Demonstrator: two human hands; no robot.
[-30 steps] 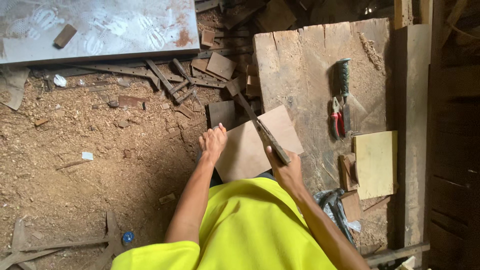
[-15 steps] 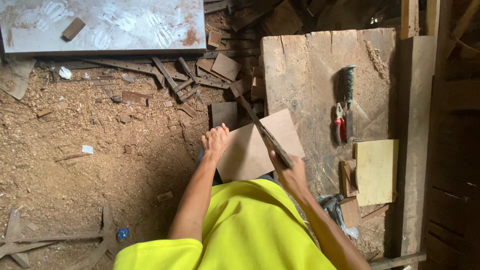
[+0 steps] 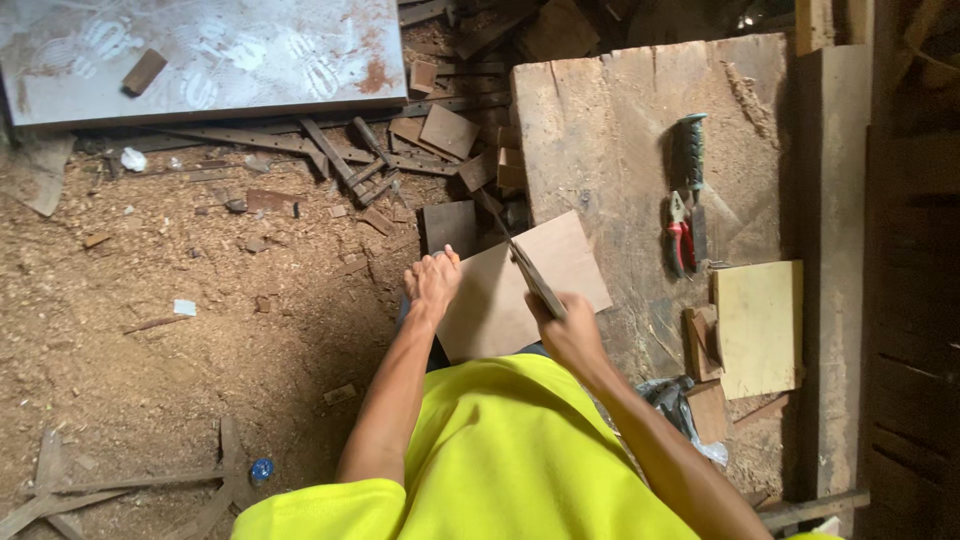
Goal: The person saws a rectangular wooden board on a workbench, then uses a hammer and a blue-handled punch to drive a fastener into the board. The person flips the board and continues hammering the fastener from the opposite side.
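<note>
A thin light-brown square board (image 3: 560,262) lies over the left edge of a worn wooden bench (image 3: 610,130). My left hand (image 3: 432,283) rests on the board's left edge, fingers spread on it. My right hand (image 3: 566,331) is closed around the handle end of a long, narrow dark tool (image 3: 523,262), a saw or a file, which lies slantwise across the board and points away from me. My yellow shirt (image 3: 500,450) hides the board's near edge.
On the bench lie red-handled pliers (image 3: 680,232), a green-handled tool (image 3: 691,150), a pale yellow square board (image 3: 758,325) and small wood blocks (image 3: 700,340). A rusty metal sheet (image 3: 210,55) lies at top left. Wood scraps (image 3: 400,160) and sawdust cover the floor (image 3: 170,330).
My right hand has drawn the long tool slightly back along the board. My left hand stays on the board's edge. The view has shifted a little.
</note>
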